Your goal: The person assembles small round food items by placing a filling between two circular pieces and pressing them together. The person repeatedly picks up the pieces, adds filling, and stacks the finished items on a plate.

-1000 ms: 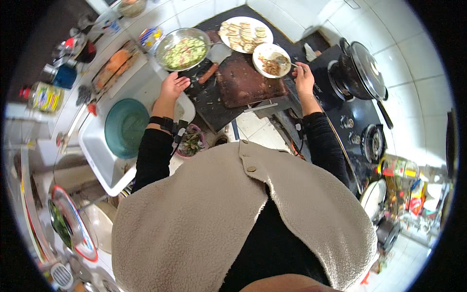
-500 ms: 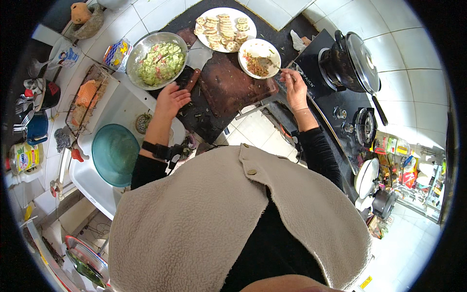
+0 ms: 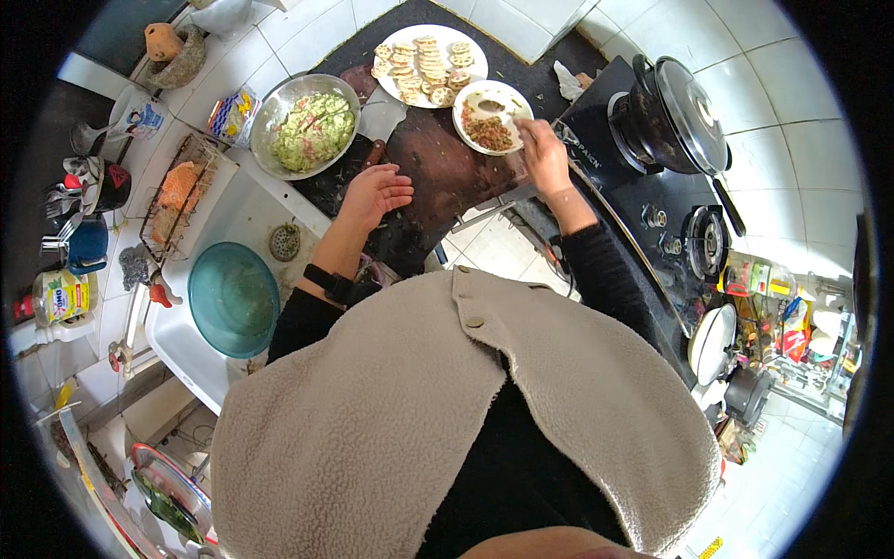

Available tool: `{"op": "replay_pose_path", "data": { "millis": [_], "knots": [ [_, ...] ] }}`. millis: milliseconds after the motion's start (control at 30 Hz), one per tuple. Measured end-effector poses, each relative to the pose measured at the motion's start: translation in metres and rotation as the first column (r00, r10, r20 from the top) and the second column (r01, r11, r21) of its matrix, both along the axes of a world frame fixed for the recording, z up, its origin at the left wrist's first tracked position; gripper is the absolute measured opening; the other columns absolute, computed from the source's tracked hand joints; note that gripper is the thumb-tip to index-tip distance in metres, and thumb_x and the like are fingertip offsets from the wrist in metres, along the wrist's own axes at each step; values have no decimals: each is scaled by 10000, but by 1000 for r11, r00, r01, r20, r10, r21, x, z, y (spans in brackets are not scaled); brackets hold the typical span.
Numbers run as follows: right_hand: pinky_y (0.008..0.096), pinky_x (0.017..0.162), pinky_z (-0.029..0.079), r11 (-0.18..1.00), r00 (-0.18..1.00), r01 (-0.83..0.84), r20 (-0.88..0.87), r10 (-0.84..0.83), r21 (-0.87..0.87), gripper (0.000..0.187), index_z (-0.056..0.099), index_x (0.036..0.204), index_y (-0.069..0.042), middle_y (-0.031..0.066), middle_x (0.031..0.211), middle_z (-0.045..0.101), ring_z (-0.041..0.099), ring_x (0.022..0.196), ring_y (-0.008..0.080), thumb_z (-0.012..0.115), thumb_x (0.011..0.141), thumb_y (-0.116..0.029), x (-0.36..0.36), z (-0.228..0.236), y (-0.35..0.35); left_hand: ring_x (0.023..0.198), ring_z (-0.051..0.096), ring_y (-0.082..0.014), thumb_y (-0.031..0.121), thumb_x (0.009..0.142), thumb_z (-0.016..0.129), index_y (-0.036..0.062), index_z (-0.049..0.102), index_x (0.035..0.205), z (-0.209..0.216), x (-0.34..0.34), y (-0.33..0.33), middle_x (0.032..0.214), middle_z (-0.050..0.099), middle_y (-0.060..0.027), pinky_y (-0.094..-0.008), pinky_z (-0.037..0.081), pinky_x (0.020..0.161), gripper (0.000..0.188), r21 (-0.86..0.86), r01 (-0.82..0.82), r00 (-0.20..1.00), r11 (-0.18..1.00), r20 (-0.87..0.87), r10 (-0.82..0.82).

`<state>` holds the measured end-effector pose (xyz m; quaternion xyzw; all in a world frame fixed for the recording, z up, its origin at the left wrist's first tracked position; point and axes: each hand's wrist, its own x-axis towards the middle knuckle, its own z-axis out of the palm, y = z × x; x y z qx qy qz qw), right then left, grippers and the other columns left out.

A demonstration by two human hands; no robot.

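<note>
My right hand (image 3: 545, 154) is closed in a pinch at the right rim of a white bowl (image 3: 463, 116), on the thin handle of a spoon (image 3: 493, 106). The spoon's head lies in the bowl, beside a chopped brown and reddish mixture (image 3: 491, 131). With its fingers stretched out and nothing in them, my left hand (image 3: 380, 193) hovers over the left side of a dark reddish-brown cutting board (image 3: 433, 158). Just beyond it shows the wooden handle of a knife (image 3: 374, 153), whose blade points away from me. Behind the bowl, a white oval plate (image 3: 396, 39) carries several round, pale slices with holes.
A steel bowl (image 3: 264, 149) of green shredded food stands left of the board. Farther left, a white sink (image 3: 169, 321) holds a teal basin (image 3: 233, 303). On the right, a lidded black pot (image 3: 666, 121) sits on the gas stove (image 3: 605, 140), its handle jutting toward me.
My left hand has shifted right, partly covering the knife handle. My right hand has moved slightly left and up, and the spoon's head now lies farther back in the bowl.
</note>
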<state>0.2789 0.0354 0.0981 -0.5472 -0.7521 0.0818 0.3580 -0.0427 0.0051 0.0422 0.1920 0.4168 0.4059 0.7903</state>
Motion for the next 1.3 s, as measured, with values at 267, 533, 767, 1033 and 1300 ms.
{"op": "replay_pose_path", "data": {
  "millis": [267, 533, 767, 1033, 1300],
  "knots": [
    [367, 771, 497, 956, 953, -270, 112, 282, -115, 168, 602, 1027, -35, 150, 952, 614, 608, 888, 333, 552, 868, -49, -2, 19, -12, 824, 647, -286, 68, 865, 538, -25, 490, 1110, -8, 1, -8, 944, 626, -194, -390, 565, 720, 266, 12, -23, 1000, 1000, -8, 23],
    [377, 734, 505, 991, 997, -50, -68, 42, -123, 132, 618, 972, -36, 152, 922, 631, 624, 847, 332, 583, 857, -92, -9, 20, -47, 754, 643, -251, 12, 846, 518, -14, 510, 1046, -22, -23, 1, 875, 620, -157, -371, 571, 678, 201, 12, -380, 910, 925, -174, 376],
    [380, 736, 506, 979, 991, 98, -68, -111, -177, 150, 623, 982, -49, 153, 929, 635, 626, 846, 338, 554, 883, -138, 23, 19, -29, 790, 621, -235, 40, 845, 524, 8, 528, 1071, -24, -34, 4, 920, 623, -138, -375, 543, 725, 228, 25, -351, 899, 936, -272, 344],
    [358, 733, 503, 984, 995, 54, -68, -67, -167, 160, 626, 1009, -41, 141, 937, 638, 631, 842, 321, 562, 893, -131, 32, 6, -17, 716, 456, -181, 81, 847, 510, 29, 561, 949, 28, 19, 31, 781, 493, -68, -316, 416, 634, 125, 181, -224, 795, 958, 603, 72],
    [330, 731, 510, 974, 984, 95, -130, -124, -206, 176, 628, 1035, -45, 132, 956, 644, 654, 817, 253, 536, 908, -125, 39, -2, -20, 628, 432, -136, 98, 841, 495, 49, 570, 886, 55, 19, 36, 779, 499, -66, -250, 360, 520, 100, 287, -149, 768, 946, 637, -72]
  ]
}}
